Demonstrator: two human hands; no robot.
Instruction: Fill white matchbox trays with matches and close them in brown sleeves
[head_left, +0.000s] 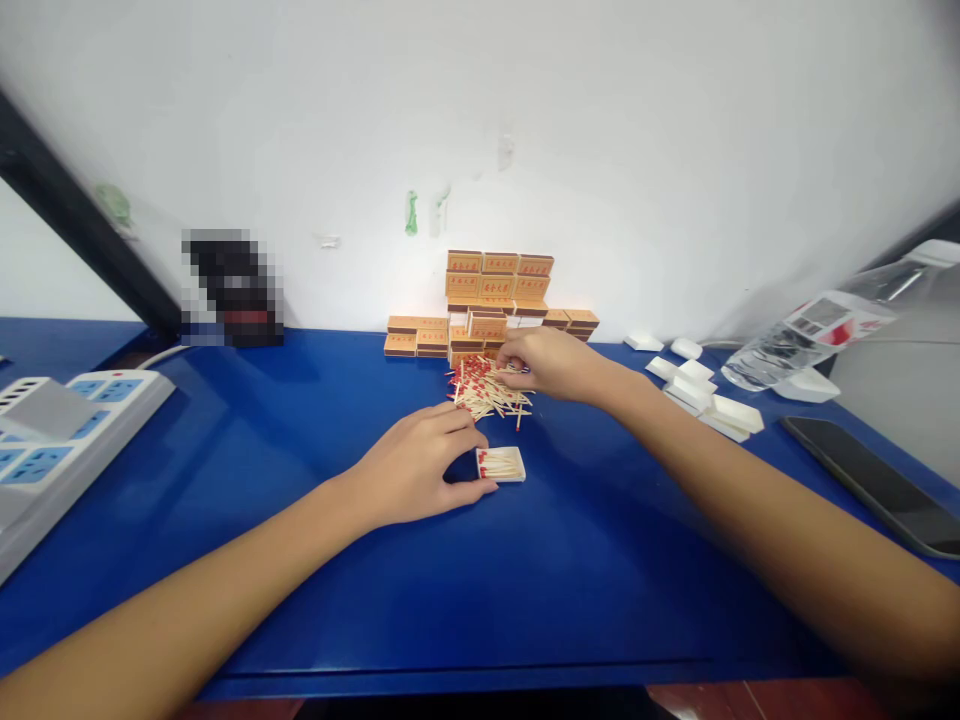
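A small white matchbox tray [512, 478] with several red-tipped matches in it lies on the blue table. My left hand [420, 462] grips it from the left, thumb at the near edge and fingers at the far edge. Beyond the tray is a loose pile of matches [491, 398], most of their red heads toward the left. My right hand [551, 362] reaches over the pile's right side with thumb and fingers pinched among the matches; how many it holds is hidden. Behind the pile, orange-and-brown matchboxes [496, 287] stand stacked against the wall.
White empty trays [694, 388] lie in a heap at the right, beside a leaning plastic bottle [817, 325] and a dark phone [870, 480]. A power strip [124, 420] with a plugged-in adapter sits at the left. A blurred dark object [240, 290] is near the wall.
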